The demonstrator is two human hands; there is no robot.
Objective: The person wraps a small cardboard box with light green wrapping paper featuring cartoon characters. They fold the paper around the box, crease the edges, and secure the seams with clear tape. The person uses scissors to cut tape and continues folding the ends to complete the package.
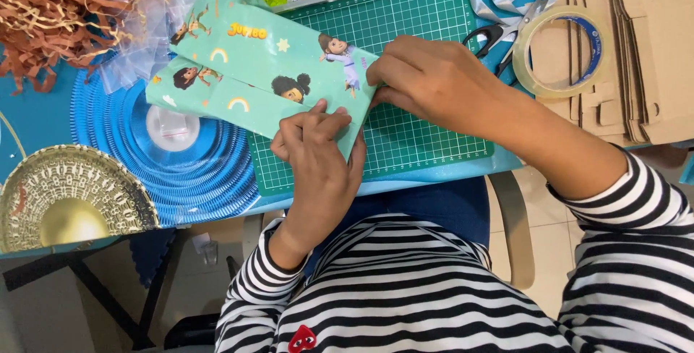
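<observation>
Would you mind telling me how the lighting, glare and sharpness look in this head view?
Head view: even, soft light, faint shadows under both hands; glare on the plastic bags and the gold plate; the wrapped parcel, left hand and right hand are sharp; slight wide-angle bending at the edges.

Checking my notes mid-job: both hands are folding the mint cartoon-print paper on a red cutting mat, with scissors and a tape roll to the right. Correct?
Not quite: the cutting mat is green, not red, as the head view shows. The rest holds: left hand and right hand fold the mint paper, with scissors and tape roll to the right.
</observation>
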